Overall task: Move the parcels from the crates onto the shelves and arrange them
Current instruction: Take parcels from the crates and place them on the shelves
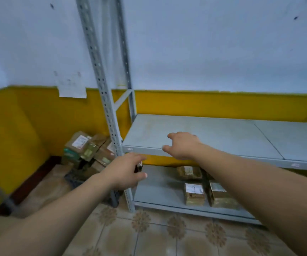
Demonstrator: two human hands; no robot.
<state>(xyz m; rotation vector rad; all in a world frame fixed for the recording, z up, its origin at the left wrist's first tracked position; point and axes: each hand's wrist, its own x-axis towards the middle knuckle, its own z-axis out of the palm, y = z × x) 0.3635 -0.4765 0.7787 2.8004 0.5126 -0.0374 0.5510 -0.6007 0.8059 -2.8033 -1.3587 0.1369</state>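
Grey steel shelf [213, 133] lay bare under the right hand [183, 145], which hung over its front edge, fingers loose and spread, holding nothing, likely gauging a spot. The left hand [125, 170] reached half-curled; whether it held the small dark thing at its fingertips I cannot tell. Brown parcels [88, 148] were heaped on a dark crate [73, 179] beyond the left hand. Others [194, 194] sat grouped on the lower shelf [158, 187] beneath the right forearm, probably to save room.
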